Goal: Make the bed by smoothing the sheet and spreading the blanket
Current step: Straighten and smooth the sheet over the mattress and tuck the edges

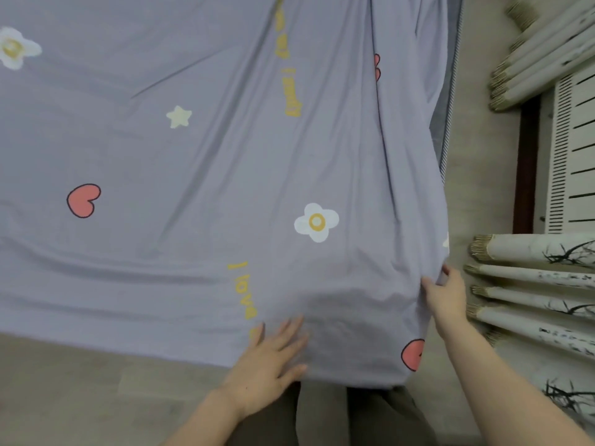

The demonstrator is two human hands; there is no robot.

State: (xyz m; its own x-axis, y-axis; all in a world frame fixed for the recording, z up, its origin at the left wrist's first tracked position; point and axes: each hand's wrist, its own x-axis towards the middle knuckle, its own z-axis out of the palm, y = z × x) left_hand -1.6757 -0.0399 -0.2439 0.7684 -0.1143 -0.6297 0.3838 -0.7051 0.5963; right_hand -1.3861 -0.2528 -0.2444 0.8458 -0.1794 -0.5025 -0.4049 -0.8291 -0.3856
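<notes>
A lilac sheet (199, 162) printed with flowers, hearts, stars and yellow words covers the bed and fills most of the view. Long creases run across it toward the near right corner. My left hand (273, 358) lies flat on the sheet near its front edge, fingers spread. My right hand (446, 294) is at the right side of the corner, its fingers curled around the sheet's edge where the cloth hangs down. No blanket is visible.
A beige floor (80, 381) lies in front of the bed and along its right side. Cream curtains (541, 284) with fringed folds and a white radiator (570, 149) stand close to the right. My dark trouser legs (322, 416) are right against the front edge.
</notes>
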